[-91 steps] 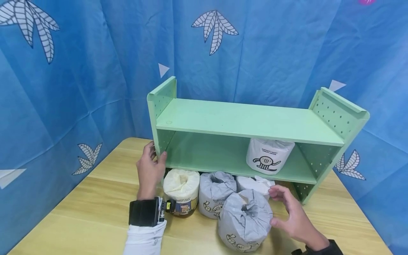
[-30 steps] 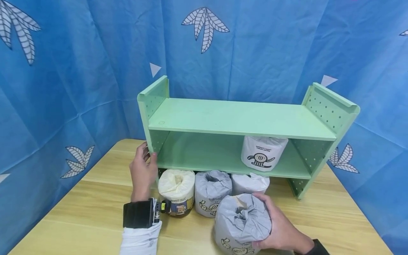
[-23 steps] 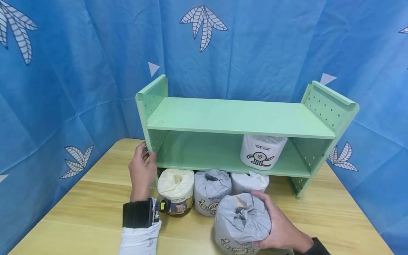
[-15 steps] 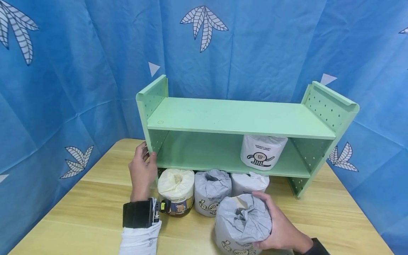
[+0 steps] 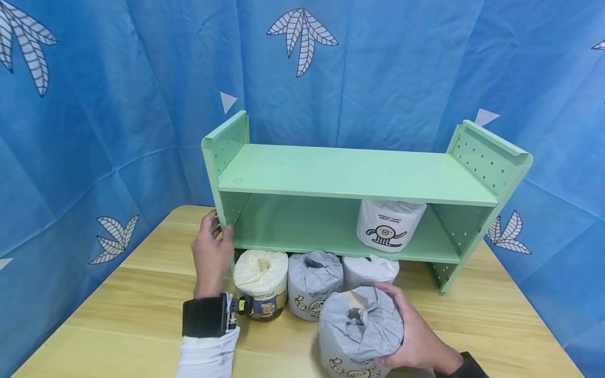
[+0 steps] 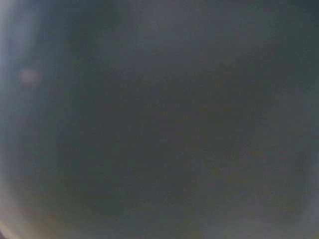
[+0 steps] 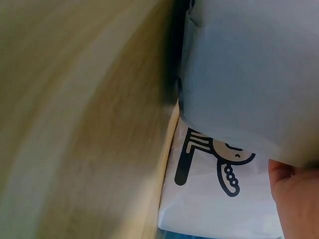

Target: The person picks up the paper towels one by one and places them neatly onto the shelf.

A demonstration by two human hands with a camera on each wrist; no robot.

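right hand point(image 5: 416, 336) grips a grey-wrapped roll point(image 5: 360, 332) at the desk's point(image 5: 118, 315) front edge — left hand point(image 5: 210, 254) clasps the green shelf's point(image 5: 350, 178) left post; one roll point(image 5: 388, 226) shelved, three rolls point(image 5: 314, 281) still waiting below.

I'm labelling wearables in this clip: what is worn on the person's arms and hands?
Both hands are bare. The left hand has a wide black wrist band with a small camera unit on its side, above a white sleeve. The right hand shows only a dark cuff at the frame's lower edge.
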